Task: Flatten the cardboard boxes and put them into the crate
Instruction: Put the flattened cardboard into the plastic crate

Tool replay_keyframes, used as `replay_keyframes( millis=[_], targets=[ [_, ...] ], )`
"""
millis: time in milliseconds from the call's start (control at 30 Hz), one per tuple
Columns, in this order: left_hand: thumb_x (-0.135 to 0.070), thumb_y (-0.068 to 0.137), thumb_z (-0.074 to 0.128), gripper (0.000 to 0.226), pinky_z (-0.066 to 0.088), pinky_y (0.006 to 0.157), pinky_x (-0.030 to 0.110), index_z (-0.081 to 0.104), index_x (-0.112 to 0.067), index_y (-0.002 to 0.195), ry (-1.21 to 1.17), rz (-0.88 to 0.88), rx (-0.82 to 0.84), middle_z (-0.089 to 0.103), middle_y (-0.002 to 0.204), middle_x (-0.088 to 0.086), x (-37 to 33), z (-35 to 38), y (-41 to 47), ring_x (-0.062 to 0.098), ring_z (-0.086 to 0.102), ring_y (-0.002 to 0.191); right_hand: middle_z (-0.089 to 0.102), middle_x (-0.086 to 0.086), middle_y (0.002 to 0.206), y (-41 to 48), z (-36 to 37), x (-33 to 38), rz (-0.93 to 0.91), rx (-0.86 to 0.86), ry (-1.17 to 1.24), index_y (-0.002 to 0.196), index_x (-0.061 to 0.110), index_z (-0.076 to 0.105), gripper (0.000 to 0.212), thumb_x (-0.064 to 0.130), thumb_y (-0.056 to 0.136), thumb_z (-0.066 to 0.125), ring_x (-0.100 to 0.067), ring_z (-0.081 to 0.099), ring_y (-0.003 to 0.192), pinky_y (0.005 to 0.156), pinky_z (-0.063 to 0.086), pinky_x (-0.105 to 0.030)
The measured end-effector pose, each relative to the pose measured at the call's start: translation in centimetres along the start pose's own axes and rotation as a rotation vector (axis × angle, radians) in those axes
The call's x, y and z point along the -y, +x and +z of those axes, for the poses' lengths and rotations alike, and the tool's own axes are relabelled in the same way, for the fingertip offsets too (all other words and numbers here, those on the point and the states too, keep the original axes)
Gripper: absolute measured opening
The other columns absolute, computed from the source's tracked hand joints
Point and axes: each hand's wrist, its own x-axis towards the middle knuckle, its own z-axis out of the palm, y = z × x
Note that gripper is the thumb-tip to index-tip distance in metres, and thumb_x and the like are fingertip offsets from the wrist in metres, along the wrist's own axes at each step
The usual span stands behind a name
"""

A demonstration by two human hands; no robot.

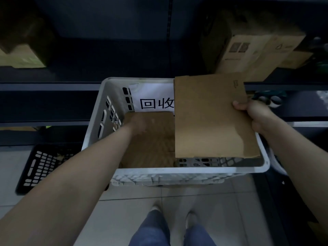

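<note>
A white slotted plastic crate (177,172) stands on the tiled floor in front of me, with a white paper sign on its far wall. Flattened brown cardboard (152,148) lies on its bottom. My left hand (140,126) reaches down inside the crate and rests on that cardboard; it is blurred, so its fingers are unclear. My right hand (253,115) grips the right edge of another flattened cardboard box (211,118), thumb on top, holding it flat above the crate's right half.
Dark metal shelving runs behind the crate. Assembled cardboard boxes (252,50) sit on the shelf at upper right, and another box (21,52) at upper left. A black slotted crate (42,167) lies on the floor to the left. My legs and shoes are below.
</note>
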Motion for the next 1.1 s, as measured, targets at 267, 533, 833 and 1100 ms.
replay_keyframes(
  millis=[267,533,833,1100],
  targets=[
    [-0.045,0.088,0.058,0.051,0.048,0.091,0.039,0.048,-0.013,0.126,-0.435,-0.210,0.496,0.057,0.124,0.008,-13.3,1.6,-9.0,0.024,0.056,0.113,0.066,-0.012,0.109,-1.6,-0.2,-0.3,-0.006,-0.002,-0.044,0.125,0.008,0.055,0.041,0.021,0.088,0.066,-0.029,0.065,0.092,0.072,0.054,-0.038],
    [-0.006,0.090,0.059,0.032,0.052,0.079,0.036,0.054,-0.009,0.122,-0.430,-0.243,0.328,0.063,0.118,0.008,-12.6,4.6,-8.5,0.023,0.061,0.105,0.064,-0.011,0.112,-1.5,-0.7,-1.0,-0.003,0.051,-0.120,0.133,0.006,0.048,0.053,0.021,0.087,0.068,-0.027,0.063,0.095,0.075,0.054,-0.038],
    [0.001,0.088,0.059,0.037,0.048,0.095,0.046,0.055,-0.007,0.124,-0.414,-0.384,0.249,0.061,0.123,0.008,-10.5,5.7,-6.6,0.026,0.058,0.113,0.050,-0.013,0.138,2.0,1.2,-1.9,0.011,0.143,-0.662,0.141,0.007,0.040,0.059,0.031,0.091,0.061,-0.033,0.050,0.123,0.101,0.045,-0.047],
    [0.002,0.091,0.054,0.042,0.041,0.102,0.054,0.048,-0.002,0.132,-0.455,-0.541,0.264,0.054,0.133,0.014,-7.7,8.5,-3.7,0.034,0.049,0.124,0.057,-0.011,0.108,5.5,3.2,-2.9,-0.174,0.078,-1.200,0.107,0.006,0.053,0.017,0.005,0.095,0.040,-0.023,0.053,0.072,0.061,0.045,-0.030]
  ],
)
